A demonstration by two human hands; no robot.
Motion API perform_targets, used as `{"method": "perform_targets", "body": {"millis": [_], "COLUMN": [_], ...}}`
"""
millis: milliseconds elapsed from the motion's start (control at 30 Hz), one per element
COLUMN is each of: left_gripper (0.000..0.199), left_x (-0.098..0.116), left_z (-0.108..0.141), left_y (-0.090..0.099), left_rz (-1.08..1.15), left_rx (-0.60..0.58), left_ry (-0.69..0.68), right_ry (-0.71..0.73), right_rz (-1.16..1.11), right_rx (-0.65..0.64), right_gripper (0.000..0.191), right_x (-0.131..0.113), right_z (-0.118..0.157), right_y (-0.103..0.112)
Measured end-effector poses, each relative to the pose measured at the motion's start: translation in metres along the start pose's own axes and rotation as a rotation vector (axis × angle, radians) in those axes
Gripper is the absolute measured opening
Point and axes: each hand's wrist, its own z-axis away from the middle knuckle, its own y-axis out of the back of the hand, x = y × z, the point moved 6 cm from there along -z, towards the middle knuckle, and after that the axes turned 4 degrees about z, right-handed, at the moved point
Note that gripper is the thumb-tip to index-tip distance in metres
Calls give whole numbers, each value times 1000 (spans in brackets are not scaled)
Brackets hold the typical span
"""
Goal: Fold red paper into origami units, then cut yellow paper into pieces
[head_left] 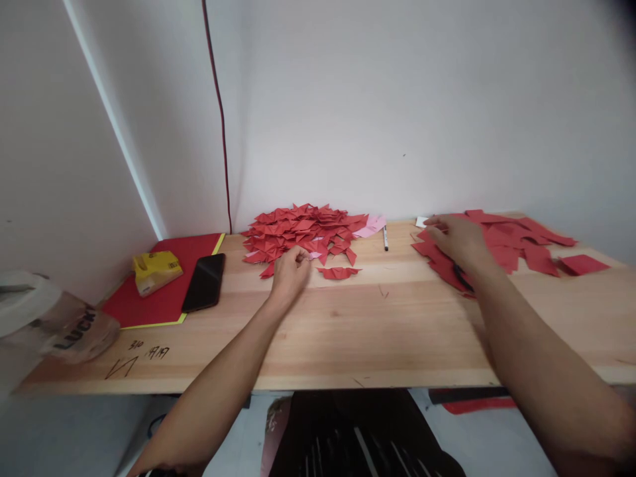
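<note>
At the front of a heap of folded red paper pieces (303, 222), my left hand (291, 273) is closed, its thumb and fingertips pressed together. A bit of pink paper (315, 256) shows right by those fingertips; whether it is pinched or lies behind them is unclear. One folded red paper piece (339, 272) lies apart, just right of this hand. Over on the right, my right hand (454, 240) is above loose red paper sheets (507, 242), fingers stretched to the left and somewhat apart. Near its fingertips is a small white item (421, 222). Below the wrist a black curved object (462, 278) is partly hidden.
A pink paper (370, 226) and a marker (385, 238) lie between the two piles. On the left are a black phone (205, 281), a yellow packet (156, 270) on a red folder (134, 308), and a clear cup (82, 334). Walls border the wooden table (338, 344).
</note>
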Motion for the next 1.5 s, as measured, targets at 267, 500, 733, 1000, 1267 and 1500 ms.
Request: {"method": "perform_targets", "body": {"millis": [267, 500, 733, 1000, 1267, 1500], "left_gripper": [8, 10, 14, 29, 31, 47], "left_x": [-5, -4, 19, 54, 59, 29], "left_z": [1, 4, 17, 34, 12, 7], "left_y": [-7, -11, -14, -55, -41, -44], "left_rz": [27, 50, 172, 513, 442, -194], "left_rx": [-6, -46, -45, -528, -614, -360], "left_ry": [-13, -36, -46, -38, -52, -404], "right_ry": [287, 521, 208, 90, 267, 62], "right_rz": [286, 409, -169, -1114, -1056, -1270], "right_rx": [-222, -358, -315, -439, -523, -263], "right_gripper": [33, 17, 14, 34, 25, 24], "right_x": [-65, -77, -68, -123, -154, -124], "right_z": [-15, 0, 22, 59, 64, 37], "right_y": [-61, -50, -2, -8, -19, -47]}}
